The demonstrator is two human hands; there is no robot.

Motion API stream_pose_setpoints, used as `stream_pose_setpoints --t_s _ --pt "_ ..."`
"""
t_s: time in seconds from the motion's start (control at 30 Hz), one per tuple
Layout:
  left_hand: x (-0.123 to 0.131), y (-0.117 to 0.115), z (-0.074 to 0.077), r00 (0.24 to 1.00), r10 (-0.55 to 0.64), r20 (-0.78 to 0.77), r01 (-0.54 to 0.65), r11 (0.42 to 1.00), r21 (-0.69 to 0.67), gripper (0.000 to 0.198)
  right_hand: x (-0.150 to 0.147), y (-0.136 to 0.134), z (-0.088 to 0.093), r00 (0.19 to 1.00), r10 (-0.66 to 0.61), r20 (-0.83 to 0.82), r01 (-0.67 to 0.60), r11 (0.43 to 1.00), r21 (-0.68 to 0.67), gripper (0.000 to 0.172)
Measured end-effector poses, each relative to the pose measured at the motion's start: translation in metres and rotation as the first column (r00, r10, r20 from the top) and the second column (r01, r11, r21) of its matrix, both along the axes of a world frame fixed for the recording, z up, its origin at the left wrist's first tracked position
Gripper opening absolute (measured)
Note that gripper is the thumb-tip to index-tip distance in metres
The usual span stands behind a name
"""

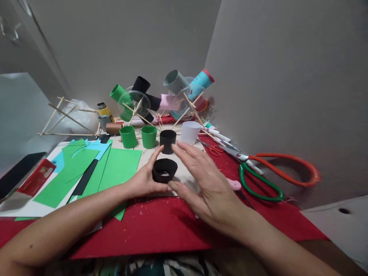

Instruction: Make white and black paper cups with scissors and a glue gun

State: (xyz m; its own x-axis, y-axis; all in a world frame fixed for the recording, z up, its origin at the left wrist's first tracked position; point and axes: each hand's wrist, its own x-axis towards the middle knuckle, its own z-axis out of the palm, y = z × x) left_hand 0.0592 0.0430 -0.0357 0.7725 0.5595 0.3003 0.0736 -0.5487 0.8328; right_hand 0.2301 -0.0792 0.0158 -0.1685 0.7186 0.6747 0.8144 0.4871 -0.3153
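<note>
A short black paper ring (164,177) stands on the white board in front of me. My left hand (145,178) curves around its left side, thumb at the near edge and forefinger at the far side. On the other side is my right hand (208,184), fingers stretched forward and apart, its thumb tip close to the ring's near right edge; contact there is hard to tell. Just beyond my fingertips stands another black paper ring (168,142). In the same row are two green paper rings (128,137) and a white paper cup shape (190,132).
Green paper sheets (119,165) and a red packet (37,176) lie at left. Large scissors (244,157) and small red scissors (214,149) rest on the red cloth (149,230) at right. Wooden stick frames (189,103) with coloured tubes (140,85) stand behind.
</note>
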Motion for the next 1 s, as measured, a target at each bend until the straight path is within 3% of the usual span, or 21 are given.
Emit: stream_pose_setpoints --t_s 0.13,0.27,0.43,0.53,0.63,1.0 --pt "-0.008 0.000 0.008 0.994 -0.106 -0.028 0.103 0.990 -0.093 0.121 -0.009 0.027 0.001 0.981 0.022 0.192 0.000 0.993 -0.115 0.057" --pt "-0.026 0.016 0.020 0.964 -0.258 -0.057 0.234 0.934 -0.269 0.108 -0.007 0.036 -0.005 0.979 0.067 0.192 -0.034 0.985 -0.169 0.051" --pt "-0.035 0.040 0.012 0.989 -0.147 0.028 0.136 0.797 -0.589 0.083 0.001 0.030 -0.010 0.997 0.070 0.031 -0.065 0.989 -0.135 0.020" --pt "-0.030 0.043 0.003 0.994 -0.002 0.109 0.075 0.738 -0.671 0.054 0.004 0.030 -0.017 0.993 0.112 0.041 -0.106 0.984 -0.141 0.013" --pt "-0.025 0.042 -0.002 0.987 0.076 0.143 0.050 0.697 -0.715 0.043 0.004 0.033 -0.024 0.989 0.140 0.047 -0.132 0.980 -0.146 0.010" --pt "-0.022 0.036 -0.003 0.986 0.073 0.151 0.052 0.725 -0.686 0.032 0.004 0.039 -0.029 0.979 0.205 -0.006 -0.204 0.972 -0.120 0.009"
